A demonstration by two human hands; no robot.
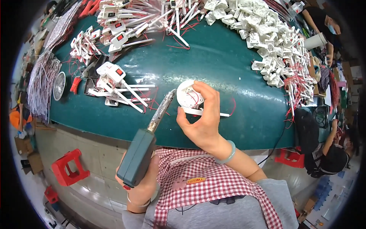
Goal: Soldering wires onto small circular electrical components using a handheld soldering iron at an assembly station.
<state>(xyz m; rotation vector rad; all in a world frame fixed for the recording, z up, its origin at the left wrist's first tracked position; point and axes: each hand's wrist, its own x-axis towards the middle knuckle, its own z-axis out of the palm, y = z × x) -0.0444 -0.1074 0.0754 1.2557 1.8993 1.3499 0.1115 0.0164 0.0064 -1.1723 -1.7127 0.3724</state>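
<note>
My left hand (148,182) is closed round the dark green body of a soldering gun (138,154). Its scorched metal barrel points up and to the right, with the tip close to the left rim of a white round plastic housing (184,100). That housing is pinched between the thumb and fingers of my right hand (206,128), just over the green table. Thin red wires lie inside the housing's open face, and a white stem (221,114) runs out to the right below it. Whether the tip touches the rim, I cannot tell.
White parts with red switches (114,72) lie left of my hands, beside a red wire bundle (76,84) and a small metal dish (59,86). Piles of white housings (263,38) cover the far right. Red stools (69,168) stand on the floor; other people work at the right.
</note>
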